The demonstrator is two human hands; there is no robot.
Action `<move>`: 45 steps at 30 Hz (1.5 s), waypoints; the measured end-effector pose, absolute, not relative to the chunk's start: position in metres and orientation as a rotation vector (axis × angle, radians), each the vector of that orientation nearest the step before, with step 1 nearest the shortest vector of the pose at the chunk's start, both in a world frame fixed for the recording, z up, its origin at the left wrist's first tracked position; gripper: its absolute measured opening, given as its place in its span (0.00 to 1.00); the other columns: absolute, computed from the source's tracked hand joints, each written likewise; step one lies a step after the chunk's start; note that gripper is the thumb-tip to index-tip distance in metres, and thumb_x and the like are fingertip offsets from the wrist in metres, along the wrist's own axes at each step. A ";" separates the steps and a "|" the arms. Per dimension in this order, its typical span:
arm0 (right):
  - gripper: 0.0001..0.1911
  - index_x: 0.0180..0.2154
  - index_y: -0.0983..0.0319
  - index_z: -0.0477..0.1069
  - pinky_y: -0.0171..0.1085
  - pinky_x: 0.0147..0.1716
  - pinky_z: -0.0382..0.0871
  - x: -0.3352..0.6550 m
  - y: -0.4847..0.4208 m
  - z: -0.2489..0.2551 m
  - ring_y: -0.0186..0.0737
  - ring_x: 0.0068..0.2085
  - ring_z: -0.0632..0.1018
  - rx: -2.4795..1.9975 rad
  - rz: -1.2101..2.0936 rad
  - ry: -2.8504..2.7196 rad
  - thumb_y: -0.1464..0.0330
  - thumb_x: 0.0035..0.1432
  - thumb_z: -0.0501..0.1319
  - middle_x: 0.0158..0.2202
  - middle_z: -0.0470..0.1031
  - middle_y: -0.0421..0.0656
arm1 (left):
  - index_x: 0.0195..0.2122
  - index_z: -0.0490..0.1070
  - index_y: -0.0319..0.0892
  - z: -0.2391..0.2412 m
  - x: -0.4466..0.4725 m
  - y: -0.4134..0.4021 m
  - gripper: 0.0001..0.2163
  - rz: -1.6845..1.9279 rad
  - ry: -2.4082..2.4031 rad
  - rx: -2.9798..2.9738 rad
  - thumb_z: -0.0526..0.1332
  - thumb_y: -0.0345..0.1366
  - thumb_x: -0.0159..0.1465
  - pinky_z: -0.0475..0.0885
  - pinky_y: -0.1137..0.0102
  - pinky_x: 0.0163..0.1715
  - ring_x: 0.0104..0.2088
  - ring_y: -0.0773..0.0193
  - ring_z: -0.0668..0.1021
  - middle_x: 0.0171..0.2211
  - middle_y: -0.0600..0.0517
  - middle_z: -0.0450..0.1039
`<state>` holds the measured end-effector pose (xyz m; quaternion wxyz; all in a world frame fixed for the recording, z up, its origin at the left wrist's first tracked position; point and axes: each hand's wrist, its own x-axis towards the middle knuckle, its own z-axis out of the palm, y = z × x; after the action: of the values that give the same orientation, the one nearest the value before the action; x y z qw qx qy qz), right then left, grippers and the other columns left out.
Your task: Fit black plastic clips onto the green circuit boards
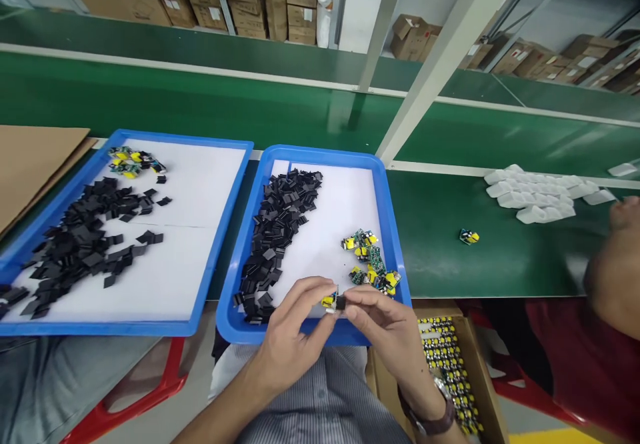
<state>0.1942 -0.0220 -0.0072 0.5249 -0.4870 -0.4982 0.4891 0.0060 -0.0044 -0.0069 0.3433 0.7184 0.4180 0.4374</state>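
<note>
My left hand (299, 327) pinches a small circuit board (329, 301) with a yellow component on it, over the near edge of a blue tray (313, 152). Between the fingertips of my right hand (387, 321) is a small black piece (341, 303), against the board's right side. Black pieces (280, 221) lie heaped along the tray's left side. Several more yellow and green circuit boards (370, 257) rest at its right, just beyond my right hand. How far the black piece touches the board is partly hidden by my fingers.
Another blue tray (220, 204) with black pieces and boards stands to the left. On the green bench at right lie a single board (469, 236) and white housings (535, 194). A co-worker's arm (617, 271) is at far right. Below it, a carton (480, 364) holds rows of boards.
</note>
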 end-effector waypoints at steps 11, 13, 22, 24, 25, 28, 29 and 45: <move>0.16 0.50 0.54 0.80 0.44 0.46 0.80 0.181 -0.039 -0.002 0.46 0.47 0.81 -1.200 0.785 -1.460 0.75 0.62 0.68 0.46 0.79 0.47 | 0.70 0.63 0.45 -0.017 0.018 -0.007 0.33 1.319 0.981 2.109 0.64 0.19 0.65 0.80 0.59 0.53 0.54 0.53 0.79 0.54 0.42 0.76; 0.15 0.48 0.55 0.80 0.43 0.45 0.80 0.182 -0.038 -0.001 0.45 0.45 0.81 -1.209 0.732 -1.474 0.75 0.62 0.69 0.45 0.79 0.46 | 0.71 0.62 0.45 -0.015 0.021 -0.005 0.33 1.286 0.963 2.143 0.63 0.19 0.66 0.80 0.59 0.53 0.54 0.53 0.79 0.55 0.42 0.76; 0.15 0.39 0.62 0.79 0.45 0.42 0.76 0.328 0.027 -0.033 0.47 0.39 0.81 -1.752 0.130 -1.345 0.59 0.69 0.59 0.38 0.82 0.49 | 0.67 0.66 0.40 -0.003 0.033 0.032 0.22 0.851 1.103 2.503 0.61 0.34 0.72 0.78 0.50 0.57 0.57 0.45 0.78 0.58 0.41 0.77; 0.20 0.34 0.63 0.79 0.46 0.38 0.75 0.374 0.046 -0.039 0.47 0.34 0.79 -1.824 0.044 -1.351 0.54 0.67 0.58 0.34 0.81 0.50 | 0.64 0.69 0.39 -0.011 0.037 0.040 0.18 0.705 1.076 2.618 0.59 0.31 0.73 0.80 0.50 0.53 0.56 0.45 0.79 0.58 0.41 0.78; 0.23 0.32 0.63 0.79 0.47 0.36 0.75 0.391 0.053 -0.041 0.47 0.32 0.77 -1.853 0.006 -1.362 0.52 0.66 0.58 0.30 0.79 0.49 | 0.63 0.70 0.38 -0.014 0.041 0.042 0.19 0.633 1.068 2.666 0.58 0.28 0.72 0.81 0.50 0.52 0.55 0.44 0.80 0.59 0.40 0.77; 0.27 0.31 0.64 0.80 0.51 0.37 0.73 0.417 0.065 -0.039 0.50 0.31 0.75 -1.893 -0.089 -1.423 0.48 0.64 0.59 0.26 0.76 0.49 | 0.63 0.69 0.37 -0.016 0.055 0.044 0.23 0.400 1.102 2.741 0.56 0.20 0.68 0.82 0.52 0.49 0.55 0.45 0.80 0.62 0.40 0.75; 0.27 0.34 0.66 0.81 0.54 0.38 0.73 0.416 0.067 -0.037 0.52 0.33 0.75 -1.886 -0.116 -1.450 0.48 0.64 0.59 0.27 0.76 0.51 | 0.63 0.70 0.37 -0.014 0.059 0.044 0.24 0.325 1.138 2.735 0.55 0.18 0.66 0.82 0.54 0.49 0.53 0.46 0.81 0.61 0.41 0.76; 0.08 0.47 0.61 0.81 0.45 0.49 0.77 0.178 0.173 0.006 0.48 0.46 0.81 -0.994 0.305 -2.633 0.73 0.67 0.66 0.42 0.82 0.47 | 0.58 0.70 0.41 -0.008 0.017 0.002 0.15 0.396 1.312 2.436 0.55 0.27 0.72 0.84 0.54 0.45 0.45 0.50 0.82 0.47 0.43 0.77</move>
<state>0.1778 0.1731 0.0060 0.1550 -0.3469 -0.9189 0.1066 0.0170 0.0016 -0.0084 0.1725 0.8585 0.4623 0.1395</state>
